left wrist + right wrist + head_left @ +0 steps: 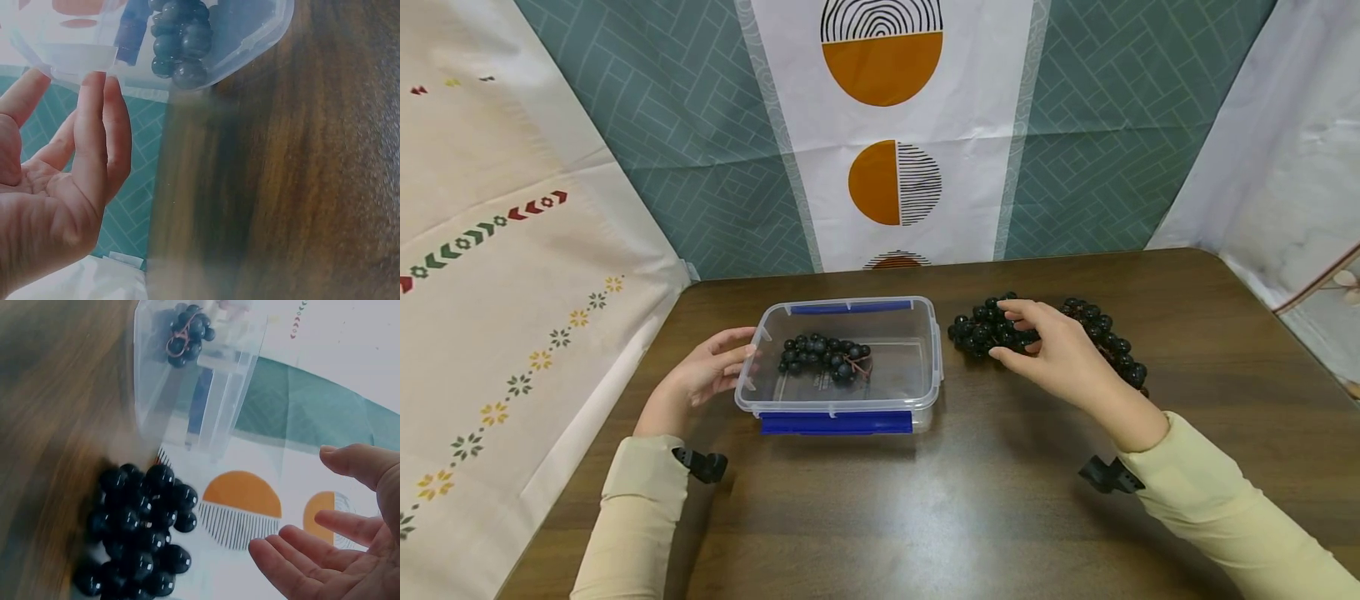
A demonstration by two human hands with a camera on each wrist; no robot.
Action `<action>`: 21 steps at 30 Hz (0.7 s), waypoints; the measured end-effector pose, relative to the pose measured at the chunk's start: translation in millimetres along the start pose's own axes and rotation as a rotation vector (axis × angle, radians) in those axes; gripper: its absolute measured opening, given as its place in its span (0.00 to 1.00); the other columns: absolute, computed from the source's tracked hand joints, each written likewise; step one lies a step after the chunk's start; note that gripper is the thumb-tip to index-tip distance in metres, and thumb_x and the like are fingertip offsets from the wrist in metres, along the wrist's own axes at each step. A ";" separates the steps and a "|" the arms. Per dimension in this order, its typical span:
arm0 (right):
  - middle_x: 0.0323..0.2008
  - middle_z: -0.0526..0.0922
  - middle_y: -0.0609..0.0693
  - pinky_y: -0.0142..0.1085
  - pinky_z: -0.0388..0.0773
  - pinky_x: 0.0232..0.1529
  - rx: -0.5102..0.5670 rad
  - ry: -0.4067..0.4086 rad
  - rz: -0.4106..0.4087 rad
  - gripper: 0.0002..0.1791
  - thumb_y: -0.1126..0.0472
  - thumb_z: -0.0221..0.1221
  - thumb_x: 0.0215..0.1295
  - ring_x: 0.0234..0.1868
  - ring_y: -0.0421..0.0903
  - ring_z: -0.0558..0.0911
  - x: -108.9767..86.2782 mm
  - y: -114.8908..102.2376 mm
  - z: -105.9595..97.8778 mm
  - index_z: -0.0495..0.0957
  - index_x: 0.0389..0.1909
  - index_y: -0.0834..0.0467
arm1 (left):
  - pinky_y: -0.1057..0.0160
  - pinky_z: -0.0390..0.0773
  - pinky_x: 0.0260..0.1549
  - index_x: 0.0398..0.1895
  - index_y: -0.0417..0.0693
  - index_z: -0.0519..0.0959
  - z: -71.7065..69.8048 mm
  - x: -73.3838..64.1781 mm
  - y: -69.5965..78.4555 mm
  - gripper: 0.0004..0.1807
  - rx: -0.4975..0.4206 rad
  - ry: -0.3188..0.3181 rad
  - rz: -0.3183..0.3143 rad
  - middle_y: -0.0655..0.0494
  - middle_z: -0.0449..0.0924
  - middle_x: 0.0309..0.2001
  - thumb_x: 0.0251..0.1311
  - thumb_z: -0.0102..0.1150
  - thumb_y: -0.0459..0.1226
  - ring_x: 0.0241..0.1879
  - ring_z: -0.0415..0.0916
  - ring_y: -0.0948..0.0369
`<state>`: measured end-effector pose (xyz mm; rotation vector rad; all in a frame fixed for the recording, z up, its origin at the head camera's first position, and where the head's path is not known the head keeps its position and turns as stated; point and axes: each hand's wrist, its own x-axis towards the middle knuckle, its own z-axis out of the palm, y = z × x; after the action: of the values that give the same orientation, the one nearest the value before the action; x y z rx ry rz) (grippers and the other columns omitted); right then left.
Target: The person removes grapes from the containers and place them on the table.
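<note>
Black grape bunch (973, 335) is lying left of nearer right hand (1058, 352), fingers parted; left hand (709, 367) touching clear rectangular plastic box (842, 407)

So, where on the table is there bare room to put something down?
The widest bare patch of the wooden table lies between both sleeves, in front of the clear plastic container. It is crowded around the right hand, with black grapes on both sides, and at the container's left end, by the left hand.
</note>
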<state>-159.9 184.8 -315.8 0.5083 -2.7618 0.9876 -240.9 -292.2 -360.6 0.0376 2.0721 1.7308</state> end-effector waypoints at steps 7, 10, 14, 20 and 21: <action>0.55 0.75 0.63 0.48 0.80 0.43 0.024 -0.006 -0.035 0.30 0.61 0.64 0.60 0.52 0.57 0.76 9.1 -10.4 9.9 0.68 0.63 0.63 | 0.65 0.80 0.40 0.69 0.53 0.56 0.4 -0.3 3.1 0.27 0.013 0.001 -0.012 0.63 0.78 0.44 0.69 0.50 0.40 0.43 0.79 0.66; 0.54 0.76 0.61 0.47 0.79 0.43 0.036 -0.011 -0.049 0.30 0.60 0.65 0.60 0.52 0.57 0.76 13.4 -14.6 15.7 0.68 0.63 0.62 | 0.65 0.80 0.40 0.71 0.51 0.54 0.5 -0.3 4.9 0.30 0.021 0.005 -0.016 0.62 0.77 0.45 0.69 0.51 0.40 0.43 0.79 0.65; 0.53 0.77 0.60 0.46 0.80 0.43 0.053 -0.006 -0.090 0.30 0.61 0.65 0.59 0.51 0.57 0.77 19.9 -19.9 24.5 0.69 0.62 0.62 | 0.64 0.80 0.42 0.72 0.48 0.52 -0.4 0.1 5.9 0.33 0.044 0.011 -0.021 0.61 0.76 0.47 0.68 0.53 0.41 0.44 0.79 0.65; 0.52 0.77 0.59 0.45 0.81 0.42 0.065 0.005 -0.140 0.30 0.61 0.66 0.58 0.49 0.55 0.78 25.4 -24.9 36.8 0.70 0.61 0.62 | 0.63 0.80 0.43 0.72 0.47 0.52 1.6 -0.1 7.6 0.34 0.062 0.025 -0.018 0.60 0.76 0.47 0.67 0.55 0.40 0.45 0.79 0.65; 0.52 0.77 0.59 0.44 0.80 0.42 0.065 0.005 -0.143 0.30 0.61 0.66 0.57 0.49 0.55 0.78 25.8 -25.4 38.6 0.70 0.61 0.62 | 0.63 0.81 0.43 0.72 0.47 0.52 2.2 -0.2 8.4 0.35 0.059 0.026 -0.017 0.60 0.76 0.47 0.66 0.55 0.40 0.45 0.79 0.64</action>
<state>-176.0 135.0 -323.8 0.7013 -2.6525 1.0460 -242.1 -288.4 -352.8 0.0155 2.1364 1.6687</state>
